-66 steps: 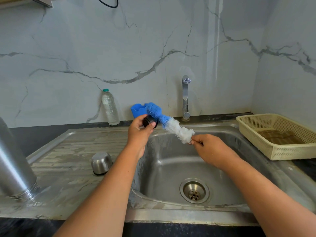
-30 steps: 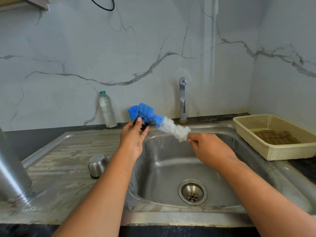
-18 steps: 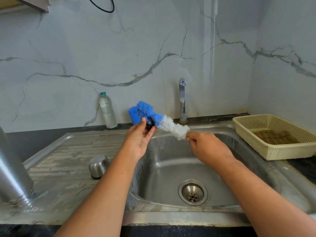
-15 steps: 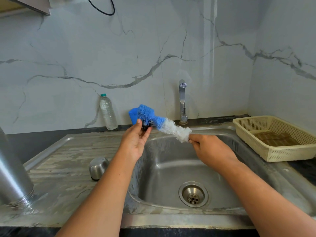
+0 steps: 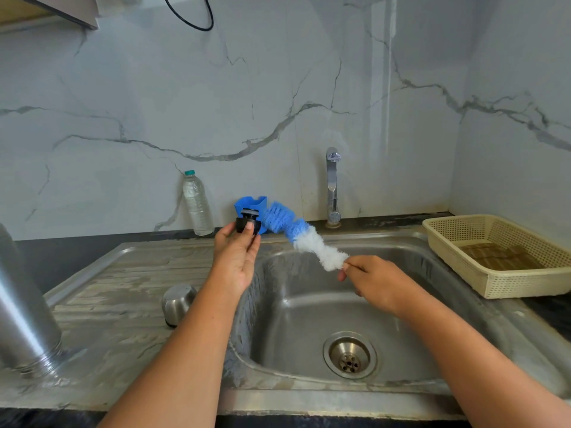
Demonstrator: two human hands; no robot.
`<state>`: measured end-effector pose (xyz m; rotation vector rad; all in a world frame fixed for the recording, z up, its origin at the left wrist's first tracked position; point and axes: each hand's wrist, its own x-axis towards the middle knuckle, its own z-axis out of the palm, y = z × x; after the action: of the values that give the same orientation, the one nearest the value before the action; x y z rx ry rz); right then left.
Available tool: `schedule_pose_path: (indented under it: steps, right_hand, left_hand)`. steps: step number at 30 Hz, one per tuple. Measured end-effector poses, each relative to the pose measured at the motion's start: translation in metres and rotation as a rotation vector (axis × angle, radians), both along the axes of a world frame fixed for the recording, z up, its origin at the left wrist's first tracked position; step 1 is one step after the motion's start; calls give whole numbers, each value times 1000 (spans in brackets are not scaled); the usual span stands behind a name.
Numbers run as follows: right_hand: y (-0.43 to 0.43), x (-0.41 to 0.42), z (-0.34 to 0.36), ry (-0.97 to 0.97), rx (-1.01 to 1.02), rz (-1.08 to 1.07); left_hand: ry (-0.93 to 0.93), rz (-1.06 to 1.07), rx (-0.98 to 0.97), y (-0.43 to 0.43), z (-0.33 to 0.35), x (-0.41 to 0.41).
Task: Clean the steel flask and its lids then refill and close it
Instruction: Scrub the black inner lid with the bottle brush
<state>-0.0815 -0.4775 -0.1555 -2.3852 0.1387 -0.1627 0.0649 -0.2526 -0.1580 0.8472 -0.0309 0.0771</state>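
— Black round plastic stopper lid (image 5: 248, 223), pinched in the left hand (image 5: 238, 257) above the far-left rim of the steel sink (image 5: 309, 393).
— Right hand (image 5: 377, 279)?
— Pinching a fluffy blue-and-white bottle brush (image 5: 304, 239) by its near end; tall steel flask (image 5: 24, 304) stands near left.

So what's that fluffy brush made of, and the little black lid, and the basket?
The brush: probably soft synthetic bristles, blue and white, fuzzy outline.
The black lid: looks like matte plastic with a grey ring, dull, no shine.
The basket: cream plastic, seemingly, moulded with tiny regular holes.
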Motion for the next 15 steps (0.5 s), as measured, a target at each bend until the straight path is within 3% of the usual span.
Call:
schedule_pose_path:
  steps: [7, 12, 15]
  right_hand:
    - [4, 0, 2, 108, 315, 21]
    - [-1, -6, 8, 133, 348, 89]
    - [-4, -8, 8, 144, 359, 113]
  left_hand:
    - [-126, -135, 254, -11, -6, -8]
    - [-160, -3, 232, -9, -3, -7]
    - [-175, -61, 337, -8, -7, -7]
